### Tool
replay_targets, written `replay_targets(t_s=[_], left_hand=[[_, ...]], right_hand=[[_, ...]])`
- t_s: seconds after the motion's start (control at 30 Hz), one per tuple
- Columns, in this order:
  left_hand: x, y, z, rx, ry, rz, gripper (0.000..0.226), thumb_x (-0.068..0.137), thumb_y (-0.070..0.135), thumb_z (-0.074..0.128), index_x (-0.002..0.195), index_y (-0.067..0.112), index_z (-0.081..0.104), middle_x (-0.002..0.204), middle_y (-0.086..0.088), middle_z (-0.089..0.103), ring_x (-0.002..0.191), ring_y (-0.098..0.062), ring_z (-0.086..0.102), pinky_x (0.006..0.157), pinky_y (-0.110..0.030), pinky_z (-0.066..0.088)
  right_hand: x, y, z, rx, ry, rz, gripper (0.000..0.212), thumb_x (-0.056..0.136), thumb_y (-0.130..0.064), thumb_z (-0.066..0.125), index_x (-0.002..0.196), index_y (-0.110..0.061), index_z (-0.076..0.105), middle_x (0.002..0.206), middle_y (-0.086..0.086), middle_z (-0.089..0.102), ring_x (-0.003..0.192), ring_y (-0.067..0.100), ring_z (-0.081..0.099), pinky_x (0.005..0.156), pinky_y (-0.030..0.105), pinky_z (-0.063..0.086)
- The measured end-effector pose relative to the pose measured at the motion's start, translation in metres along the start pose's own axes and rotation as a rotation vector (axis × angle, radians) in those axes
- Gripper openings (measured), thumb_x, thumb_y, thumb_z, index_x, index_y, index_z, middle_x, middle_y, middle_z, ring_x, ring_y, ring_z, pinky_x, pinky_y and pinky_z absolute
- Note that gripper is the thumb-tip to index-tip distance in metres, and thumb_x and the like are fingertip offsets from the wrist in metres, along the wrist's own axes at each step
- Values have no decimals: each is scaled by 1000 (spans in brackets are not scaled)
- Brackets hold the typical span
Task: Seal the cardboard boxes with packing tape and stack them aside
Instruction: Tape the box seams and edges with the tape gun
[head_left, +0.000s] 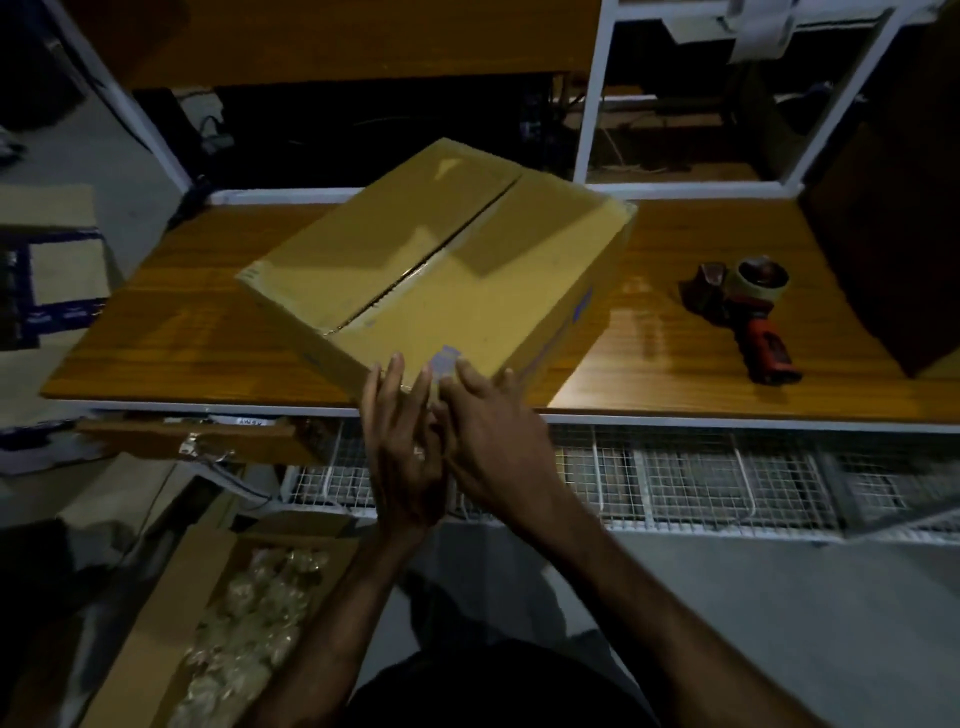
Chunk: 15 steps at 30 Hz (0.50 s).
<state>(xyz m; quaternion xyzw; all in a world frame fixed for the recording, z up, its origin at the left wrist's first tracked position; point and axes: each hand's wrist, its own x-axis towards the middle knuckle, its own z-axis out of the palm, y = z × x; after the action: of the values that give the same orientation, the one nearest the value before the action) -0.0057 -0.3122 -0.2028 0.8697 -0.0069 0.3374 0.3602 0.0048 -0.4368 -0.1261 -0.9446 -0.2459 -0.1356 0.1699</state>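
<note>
Both hands meet at the near corner of the cardboard box (441, 260), which sits skewed on the wooden table (675, 332) with that corner at the table's front edge. The left hand (402, 441) has its fingers straight and together, tips up against the corner; the right hand (493, 441) lies just beside it, overlapping it, fingers extended flat onto the box's near edge. Neither is curled round anything. The centre seam runs away from the hands across the top, with a glossy strip along it (tape, probably, though the dim light leaves me unsure how far it runs).

The tape dispenser (748, 306) lies well off to the right of the right hand, on the table, untouched.

The risk, as I judge it: the box is already at the edge on the hands' side, so a pull or turn could tip it off toward the open carton (223, 623) below the left hand. Pressing only at one corner may also leave the tape end loose, letting the flaps spring.
</note>
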Motion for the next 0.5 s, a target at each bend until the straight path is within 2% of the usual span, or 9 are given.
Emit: replay_targets(t_s=[0.03,0.07,0.1,0.13,0.2,0.3,0.37,0.43,0.5], left_hand=[[-4,-8,-11,-9,17,-22,44,103,20,55,146,8,59,164,-16,40,158,-36,23,126,-35,19],[-6,-16,-21,-9,21,-42,45,102,21,58,145,10,60,164,-15,40,158,-34,22,125,-37,21],[-6,-23,-28,-3,10,-56,46,100,25,61,144,11,61,165,-13,39,158,-34,22,124,-40,23],[-5,-29,-34,11,-6,-60,48,98,29,65,143,13,63,165,-12,39,158,-33,23,123,-43,26],[1,-37,-41,41,-26,-53,46,96,37,69,137,16,68,163,-8,43,156,-32,27,120,-44,29],[7,-50,-49,21,-49,-70,43,98,42,64,134,20,70,162,-5,45,157,-31,28,121,-47,33],[11,-65,-57,-49,-83,-64,42,99,42,63,135,20,69,164,-3,42,158,-29,25,120,-47,35],[20,-83,-70,-151,-143,-64,42,100,39,63,136,19,68,165,-3,39,159,-28,23,119,-48,36],[36,-103,-83,-234,-186,-86,42,100,34,61,137,15,66,164,-7,41,158,-29,26,119,-49,39]], right_hand=[[6,-13,-5,53,-81,31,21,104,-33,59,111,-17,72,136,8,68,111,34,64,83,49,58],[14,-19,-10,123,-144,74,25,108,-39,53,107,-22,71,129,3,71,102,30,68,79,41,57],[23,-18,-14,173,-175,121,30,109,-44,50,102,-23,71,112,0,74,90,24,70,74,35,55],[35,-11,-17,191,-170,162,35,109,-47,49,98,-23,72,96,-4,74,80,19,69,72,33,55],[66,22,-21,148,-149,244,35,109,-50,49,100,-26,73,86,-6,71,74,13,66,73,34,57],[116,98,-20,-42,-119,327,38,108,-51,47,108,-24,74,100,2,71,90,20,69,84,47,61],[135,151,-17,-152,-167,391,44,107,-56,43,123,-27,73,129,8,67,113,28,66,95,54,57],[135,175,-17,-126,-187,410,50,109,-55,40,144,-28,63,157,9,51,139,33,52,109,57,48],[123,169,-16,-70,-140,399,51,112,-49,39,149,-20,58,164,11,44,149,34,40,117,56,40]])
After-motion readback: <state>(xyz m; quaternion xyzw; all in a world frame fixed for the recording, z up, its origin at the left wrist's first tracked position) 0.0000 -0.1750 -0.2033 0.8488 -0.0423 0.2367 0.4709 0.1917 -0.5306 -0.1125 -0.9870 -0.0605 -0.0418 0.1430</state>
